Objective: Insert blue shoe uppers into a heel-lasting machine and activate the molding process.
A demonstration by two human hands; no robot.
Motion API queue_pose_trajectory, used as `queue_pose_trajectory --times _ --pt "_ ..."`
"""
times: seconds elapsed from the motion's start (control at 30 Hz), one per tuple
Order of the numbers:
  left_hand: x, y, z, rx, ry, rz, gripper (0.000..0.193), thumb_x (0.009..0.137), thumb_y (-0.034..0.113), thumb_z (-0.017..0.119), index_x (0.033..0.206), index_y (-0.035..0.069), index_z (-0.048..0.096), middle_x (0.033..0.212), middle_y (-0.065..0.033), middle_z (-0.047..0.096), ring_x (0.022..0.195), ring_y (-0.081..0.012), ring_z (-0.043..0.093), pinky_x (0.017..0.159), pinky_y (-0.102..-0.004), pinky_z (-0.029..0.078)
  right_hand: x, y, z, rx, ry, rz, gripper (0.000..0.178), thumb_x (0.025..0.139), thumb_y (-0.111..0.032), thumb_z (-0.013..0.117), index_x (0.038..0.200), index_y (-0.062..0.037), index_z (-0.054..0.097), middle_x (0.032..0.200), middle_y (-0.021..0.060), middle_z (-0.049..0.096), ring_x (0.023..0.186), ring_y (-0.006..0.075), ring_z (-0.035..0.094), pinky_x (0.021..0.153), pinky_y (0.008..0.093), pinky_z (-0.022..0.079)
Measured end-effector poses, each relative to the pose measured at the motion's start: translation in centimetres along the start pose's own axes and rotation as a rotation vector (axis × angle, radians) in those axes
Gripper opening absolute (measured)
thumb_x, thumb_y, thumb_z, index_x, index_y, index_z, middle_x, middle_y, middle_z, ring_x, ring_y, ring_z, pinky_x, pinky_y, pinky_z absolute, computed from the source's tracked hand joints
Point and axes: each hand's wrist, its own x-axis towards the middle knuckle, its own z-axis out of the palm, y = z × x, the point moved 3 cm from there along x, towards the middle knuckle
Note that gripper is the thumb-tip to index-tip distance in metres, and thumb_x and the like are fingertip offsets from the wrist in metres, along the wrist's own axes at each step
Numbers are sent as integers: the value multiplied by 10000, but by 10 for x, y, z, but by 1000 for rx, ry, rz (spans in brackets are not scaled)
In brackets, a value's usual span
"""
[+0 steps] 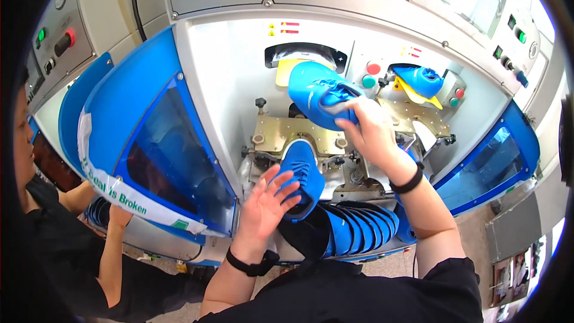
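Observation:
My right hand (372, 133) grips a blue shoe upper (314, 90) by its laced collar end, thumb on the near side. The upper's far end is up against a yellow pad (288, 73) at a slot in the machine's back wall. Below it, a second blue laced shoe upper (302, 170) sits toe-down on the lower metal fixture (284, 131). Beside that one, my left hand (264, 206) is open with fingers spread; whether the fingertips touch it I cannot tell.
At the right station, another blue shoe upper (421, 81) rests over a yellow pad (412, 93). A row of nested blue uppers (365, 230) lies along the near edge. Blue windowed doors (173, 143) flank the bay. A co-worker (72, 245) stands at left. Red and green buttons (371, 75) are on the back wall.

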Motion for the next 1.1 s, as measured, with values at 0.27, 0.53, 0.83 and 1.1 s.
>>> queue_pose_trajectory --times 0.27,0.53,0.83,1.1 --pt "-8 -2 -22 -18 95 -113 366 992 325 490 1248 74 559 1174 -150 629 1080 -333 610 931 -506 492 103 49 68 -117 -23 120 392 901 -409 635 1070 -56 631 952 157 682 871 344 663 764 412 528" --pt "-20 4 -36 -58 76 -153 363 986 344 508 1200 61 584 1071 -134 640 1005 -290 633 890 -438 522 50 50 83 22 287 289 331 857 -221 711 1104 -48 577 1182 208 600 1040 360 619 881 410 506" --pt "-14 -15 -32 -75 39 -284 353 989 354 495 1163 62 590 1023 -136 624 965 -293 627 856 -444 533 -20 85 95 -146 -49 555 251 716 -12 594 956 -49 529 1538 401 10 943 462 642 789 449 548" --pt "-10 -38 -26 -69 -143 -362 370 1005 349 474 1203 48 557 1042 -149 612 982 -295 624 868 -429 532 -26 -21 -60 482 125 251 148 792 87 475 749 -13 575 719 66 593 674 235 568 602 328 437"
